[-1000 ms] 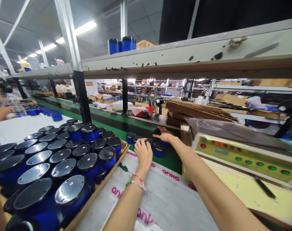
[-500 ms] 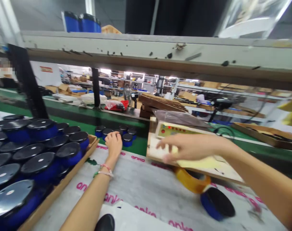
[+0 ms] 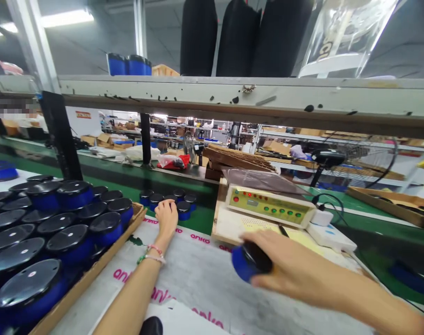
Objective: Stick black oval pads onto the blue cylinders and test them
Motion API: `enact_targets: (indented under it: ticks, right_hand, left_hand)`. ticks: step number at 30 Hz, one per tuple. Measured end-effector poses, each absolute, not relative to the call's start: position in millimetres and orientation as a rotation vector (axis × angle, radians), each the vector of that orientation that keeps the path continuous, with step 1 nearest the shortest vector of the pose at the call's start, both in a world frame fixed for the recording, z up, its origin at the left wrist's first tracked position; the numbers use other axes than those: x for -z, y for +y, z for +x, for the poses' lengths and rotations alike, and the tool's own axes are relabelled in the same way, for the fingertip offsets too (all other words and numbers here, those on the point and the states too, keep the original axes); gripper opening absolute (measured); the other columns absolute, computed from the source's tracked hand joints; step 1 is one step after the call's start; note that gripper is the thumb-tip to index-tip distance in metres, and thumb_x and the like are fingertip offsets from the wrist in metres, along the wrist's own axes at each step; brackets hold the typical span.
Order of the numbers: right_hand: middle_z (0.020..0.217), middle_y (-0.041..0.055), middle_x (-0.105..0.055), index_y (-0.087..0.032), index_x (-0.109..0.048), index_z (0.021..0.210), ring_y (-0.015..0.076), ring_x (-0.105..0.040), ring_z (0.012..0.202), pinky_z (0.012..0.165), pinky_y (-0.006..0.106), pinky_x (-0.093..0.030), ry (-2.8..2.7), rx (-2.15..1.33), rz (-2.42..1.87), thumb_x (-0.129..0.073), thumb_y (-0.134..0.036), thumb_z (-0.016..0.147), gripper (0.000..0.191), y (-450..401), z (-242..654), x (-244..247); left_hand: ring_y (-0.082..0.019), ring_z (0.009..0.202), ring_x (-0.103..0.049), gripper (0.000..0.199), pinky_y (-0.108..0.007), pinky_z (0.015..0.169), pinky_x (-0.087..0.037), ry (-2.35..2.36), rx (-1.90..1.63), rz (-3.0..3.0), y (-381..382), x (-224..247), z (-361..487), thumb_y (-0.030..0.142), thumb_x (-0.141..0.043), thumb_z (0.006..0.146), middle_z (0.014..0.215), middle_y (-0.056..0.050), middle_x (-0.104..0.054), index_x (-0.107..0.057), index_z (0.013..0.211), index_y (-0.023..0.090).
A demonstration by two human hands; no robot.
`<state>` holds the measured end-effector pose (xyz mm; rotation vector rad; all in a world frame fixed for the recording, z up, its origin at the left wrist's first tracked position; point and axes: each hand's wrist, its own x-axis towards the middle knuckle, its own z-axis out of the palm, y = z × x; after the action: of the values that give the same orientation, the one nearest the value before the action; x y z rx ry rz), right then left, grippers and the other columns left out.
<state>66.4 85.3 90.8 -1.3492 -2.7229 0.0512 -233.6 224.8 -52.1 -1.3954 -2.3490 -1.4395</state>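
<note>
My right hand (image 3: 279, 263), slightly blurred, is closed around a round blue casing with a black face (image 3: 251, 261), held tilted above the printed sheet in front of the control box. My left hand (image 3: 167, 215) reaches to the far edge of the sheet. Its curled fingers rest on one of several small blue casings with black tops (image 3: 184, 210) standing on the green surface; the fingertips are partly hidden. On the left, a cardboard tray (image 3: 103, 260) is filled with larger blue casings with glossy black lids (image 3: 70, 239).
A control box (image 3: 267, 204) with lights and buttons sits on a wooden board (image 3: 229, 225), a white plug and adapter (image 3: 332, 237) beside it. Overhead runs a shelf (image 3: 198, 95). A black post (image 3: 61, 135) stands behind the tray; a fan (image 3: 328, 158) is farther back.
My right hand has come down from the board and taken up the blue casing that lay on the sheet. My left hand stays by the small casings. The view has tilted up slightly.
</note>
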Motion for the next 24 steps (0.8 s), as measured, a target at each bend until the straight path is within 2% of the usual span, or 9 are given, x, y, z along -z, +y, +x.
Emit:
enact_targets:
  ticks: [2, 4, 6, 8, 13, 17, 20, 24]
  right_hand:
    - [0.112, 0.0079, -0.062, -0.025, -0.050, 0.128, 0.0260, -0.057, 0.104, 0.089, 0.038, -0.049, -2.748, 0.052, -1.294, -0.068, -0.051, 0.074, 0.063, 117.2, 14.7, -104.7]
    - [0.111, 0.0100, -0.061, -0.017, -0.048, 0.129, 0.0274, -0.054, 0.108, 0.091, 0.044, -0.046, -2.755, 0.115, -1.313, -0.066, -0.052, 0.079, 0.063, 157.8, -29.6, -102.1]
    - [0.118, 0.0090, -0.057, -0.017, -0.053, 0.122, 0.0246, -0.055, 0.107, 0.091, 0.047, -0.045, -2.775, 0.150, -1.363, -0.058, -0.044, 0.089, 0.044, 198.6, -63.0, -87.5]
    - [0.119, 0.0081, -0.056, -0.017, -0.055, 0.118, 0.0223, -0.057, 0.103, 0.088, 0.045, -0.048, -2.815, 0.134, -1.407, -0.056, -0.038, 0.092, 0.034, 231.8, -85.5, -68.4]
    - [0.113, 0.0070, -0.059, -0.016, -0.057, 0.115, 0.0191, -0.061, 0.093, 0.080, 0.039, -0.052, -2.861, 0.026, -1.360, -0.056, -0.036, 0.092, 0.030, 263.1, -102.0, -48.4]
    - [0.114, 0.0075, -0.060, -0.018, -0.055, 0.119, 0.0202, -0.059, 0.099, 0.087, 0.040, -0.049, -2.678, 0.113, -1.123, -0.053, -0.041, 0.093, 0.035, 236.2, -65.9, -87.4]
    - [0.110, 0.0064, -0.062, -0.023, -0.053, 0.122, 0.0208, -0.059, 0.101, 0.089, 0.034, -0.046, -2.383, 0.289, -1.081, -0.044, -0.046, 0.094, 0.038, 200.3, 7.0, -127.1]
    - [0.108, 0.0123, -0.058, -0.019, -0.046, 0.125, 0.0268, -0.056, 0.100, 0.092, 0.044, -0.043, -1.827, 0.590, -1.376, -0.027, -0.049, 0.097, 0.046, 164.1, 151.8, -149.8]
  left_hand:
    - [-0.023, 0.104, -0.057, 0.023, -0.045, 0.089, -0.048, -2.332, 1.443, -1.401, 225.0, 52.4, -234.5, 0.030, -0.056, 0.092, 0.115, -0.008, -0.058, -0.059, 0.109, 0.016]
    - [-0.022, 0.102, -0.058, 0.022, -0.044, 0.088, -0.049, -2.314, 1.441, -1.413, 225.4, 52.8, -235.3, 0.030, -0.056, 0.092, 0.113, -0.007, -0.059, -0.059, 0.108, 0.016]
    - [-0.021, 0.101, -0.059, 0.021, -0.043, 0.086, -0.050, -2.297, 1.434, -1.418, 226.8, 53.8, -236.0, 0.029, -0.056, 0.092, 0.112, -0.007, -0.060, -0.060, 0.107, 0.016]
    - [-0.021, 0.100, -0.059, 0.021, -0.042, 0.085, -0.050, -2.279, 1.426, -1.418, 229.3, 55.7, -236.9, 0.029, -0.056, 0.092, 0.111, -0.007, -0.060, -0.059, 0.107, 0.016]
    - [-0.021, 0.100, -0.058, 0.021, -0.042, 0.085, -0.049, -2.222, 1.407, -1.437, 232.6, 60.3, -239.0, 0.030, -0.056, 0.092, 0.111, -0.007, -0.059, -0.059, 0.107, 0.016]
    - [-0.023, 0.104, -0.056, 0.021, -0.044, 0.088, -0.047, -2.083, 1.389, -1.532, 226.8, 56.7, -236.0, 0.027, -0.055, 0.092, 0.115, -0.007, -0.057, -0.057, 0.110, 0.016]
    - [-0.023, 0.108, -0.053, 0.017, -0.044, 0.091, -0.044, -1.888, 1.330, -1.724, 219.4, 51.1, -228.1, 0.023, -0.055, 0.091, 0.116, -0.007, -0.056, -0.058, 0.107, 0.017]
    - [-0.023, 0.108, -0.052, 0.015, -0.040, 0.093, -0.040, -1.597, 1.214, -2.011, 211.2, 47.9, -215.6, 0.016, -0.052, 0.087, 0.109, -0.006, -0.061, -0.062, 0.098, 0.020]
